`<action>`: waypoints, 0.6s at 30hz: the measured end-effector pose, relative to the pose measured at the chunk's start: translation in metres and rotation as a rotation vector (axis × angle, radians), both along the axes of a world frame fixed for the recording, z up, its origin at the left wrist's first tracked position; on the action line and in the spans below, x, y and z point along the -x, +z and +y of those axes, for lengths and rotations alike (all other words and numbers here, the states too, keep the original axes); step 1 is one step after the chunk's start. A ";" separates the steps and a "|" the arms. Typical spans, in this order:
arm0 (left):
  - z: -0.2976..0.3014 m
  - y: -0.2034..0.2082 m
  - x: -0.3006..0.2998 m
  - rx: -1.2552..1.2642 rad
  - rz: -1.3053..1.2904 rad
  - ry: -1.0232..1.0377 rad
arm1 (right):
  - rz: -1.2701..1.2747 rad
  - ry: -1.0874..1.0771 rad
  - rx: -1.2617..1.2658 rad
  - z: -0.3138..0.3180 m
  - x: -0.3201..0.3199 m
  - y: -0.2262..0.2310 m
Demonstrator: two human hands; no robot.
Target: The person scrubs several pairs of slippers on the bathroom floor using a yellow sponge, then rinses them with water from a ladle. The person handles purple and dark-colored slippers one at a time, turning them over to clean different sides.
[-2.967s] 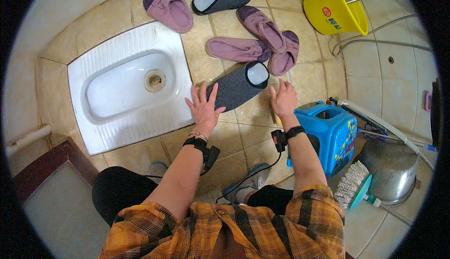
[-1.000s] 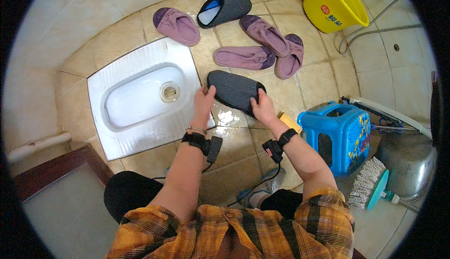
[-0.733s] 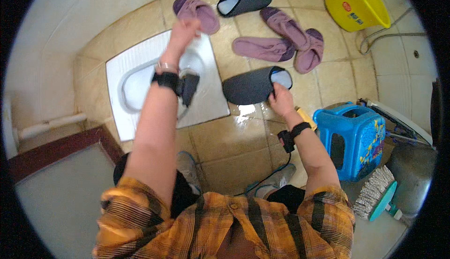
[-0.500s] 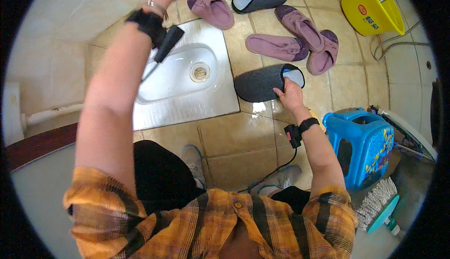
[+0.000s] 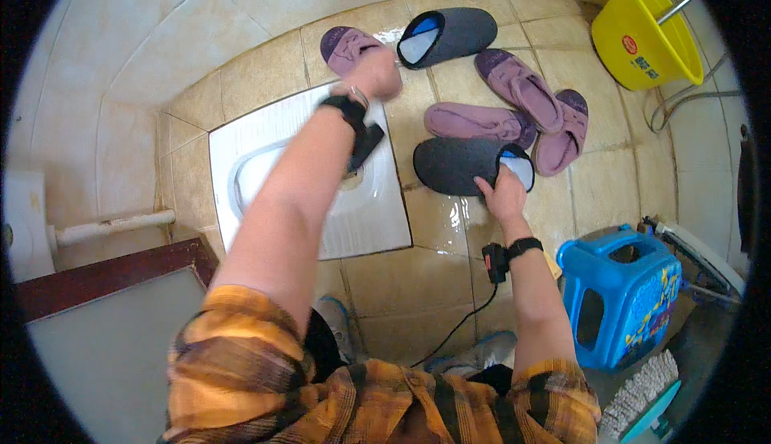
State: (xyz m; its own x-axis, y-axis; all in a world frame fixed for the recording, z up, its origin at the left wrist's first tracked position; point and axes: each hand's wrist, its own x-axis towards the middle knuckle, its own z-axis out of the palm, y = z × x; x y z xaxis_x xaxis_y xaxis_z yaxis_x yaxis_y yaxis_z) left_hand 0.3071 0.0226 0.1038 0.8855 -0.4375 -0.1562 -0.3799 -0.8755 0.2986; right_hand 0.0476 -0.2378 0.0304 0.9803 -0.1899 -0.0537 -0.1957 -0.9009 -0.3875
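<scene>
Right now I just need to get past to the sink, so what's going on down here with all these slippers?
A person in a plaid shirt is bent over the tiled floor beside a squat toilet. Their right hand rests on a grey slipper lying by a wet patch. Their left hand reaches up to a purple slipper near the wall. Three more purple slippers and a second grey one lie nearby, with a yellow bucket and a blue container to the right.
</scene>
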 end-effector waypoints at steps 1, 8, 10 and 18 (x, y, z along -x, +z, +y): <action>-0.006 -0.021 0.006 -0.104 0.116 0.021 | 0.004 0.005 0.004 0.000 0.000 0.000; 0.006 -0.099 0.050 -0.154 -0.266 0.160 | 0.093 0.003 0.022 0.000 -0.004 -0.001; 0.013 -0.103 0.042 -0.104 -0.256 0.107 | 0.049 0.018 0.044 0.000 -0.004 -0.002; -0.046 -0.089 0.062 0.272 -0.123 -0.078 | 0.010 0.015 0.075 0.002 -0.001 -0.004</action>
